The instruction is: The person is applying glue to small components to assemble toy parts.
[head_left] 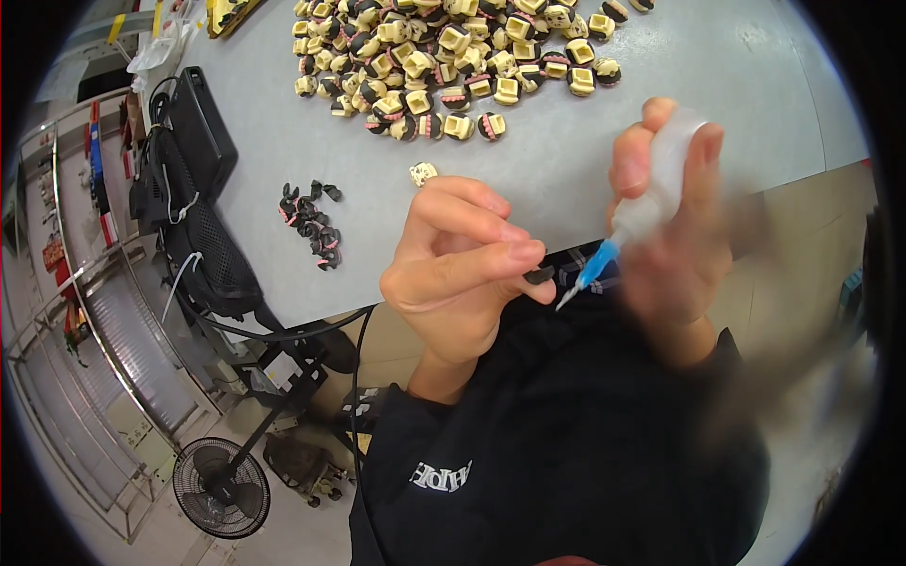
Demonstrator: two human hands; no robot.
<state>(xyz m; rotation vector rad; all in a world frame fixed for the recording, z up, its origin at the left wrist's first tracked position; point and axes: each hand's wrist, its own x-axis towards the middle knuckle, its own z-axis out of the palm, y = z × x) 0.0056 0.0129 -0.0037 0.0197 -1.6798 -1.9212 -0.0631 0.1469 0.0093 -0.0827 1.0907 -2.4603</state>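
Note:
My left hand (453, 269) pinches a small black piece (539, 275) between thumb and fingertips, just past the table's near edge. Wrapped in my right hand (679, 274) is a translucent white squeeze bottle (666, 174), tipped downward. Its blue needle tip (595, 265) ends close to the black piece, with a small gap between them. On the table behind my left hand lies a single cream piece with dark spots (423, 173). Several loose small black and pink pieces (311, 224) form a little heap to the left.
A big pile of cream, black and pink moulded pieces (453, 66) covers the far part of the grey table (566, 170). Along the left edge stand a black box-shaped device (203, 127) and cables (354, 377). A black fan (222, 486) stands at lower left.

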